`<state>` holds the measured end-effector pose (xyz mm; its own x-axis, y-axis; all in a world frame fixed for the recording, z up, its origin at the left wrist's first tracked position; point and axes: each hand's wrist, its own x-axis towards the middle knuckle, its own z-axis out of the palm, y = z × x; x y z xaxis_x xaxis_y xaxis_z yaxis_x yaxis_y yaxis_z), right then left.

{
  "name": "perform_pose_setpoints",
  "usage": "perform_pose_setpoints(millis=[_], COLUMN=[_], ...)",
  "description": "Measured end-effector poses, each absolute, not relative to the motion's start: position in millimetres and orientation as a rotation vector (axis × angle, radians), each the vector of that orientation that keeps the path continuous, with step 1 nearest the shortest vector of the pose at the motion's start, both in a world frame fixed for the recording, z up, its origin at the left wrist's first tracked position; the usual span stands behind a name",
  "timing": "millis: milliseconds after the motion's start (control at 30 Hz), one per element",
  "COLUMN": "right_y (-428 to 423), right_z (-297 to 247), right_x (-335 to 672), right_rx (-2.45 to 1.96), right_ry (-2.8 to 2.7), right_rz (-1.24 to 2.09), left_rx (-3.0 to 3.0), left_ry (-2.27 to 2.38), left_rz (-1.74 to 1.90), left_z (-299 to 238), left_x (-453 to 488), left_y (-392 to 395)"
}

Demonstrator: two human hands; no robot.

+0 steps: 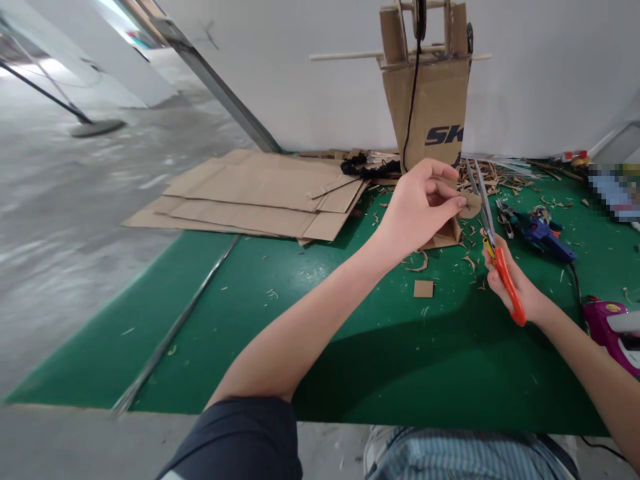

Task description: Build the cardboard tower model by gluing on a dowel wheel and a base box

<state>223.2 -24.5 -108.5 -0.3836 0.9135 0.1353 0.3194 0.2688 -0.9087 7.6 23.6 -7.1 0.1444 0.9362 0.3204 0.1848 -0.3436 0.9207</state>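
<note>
The left hand (413, 212) pinches a cardboard scrap (471, 205), seemingly light and stiff, best held by its edge, just beside the orange-handled scissors (506, 283) gripped in the right hand (511, 283).

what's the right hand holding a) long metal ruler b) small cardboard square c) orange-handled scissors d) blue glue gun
c. The right hand grips the orange-handled scissors by the handles, with the metal blades pointing up and away from the person.
</note>
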Motion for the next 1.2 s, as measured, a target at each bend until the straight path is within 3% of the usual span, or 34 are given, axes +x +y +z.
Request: perform_pose_setpoints(millis=[933,1200], right_y=[-17.3,-17.8], right_z=[-118.7,-115.9], right_x=[221.1,208.5], right_rx=[-1.105,-1.026], right_ry=[-1.742,-1.39], right_rz=[1.197,1.194], left_rx=[1.649,1.711], left_ry=[1.075,1.099], left_rz=[1.228,1.154], left_z=[-0.7,-1.3], left_x=[4.6,4.6], left_y=[20.9,18.8])
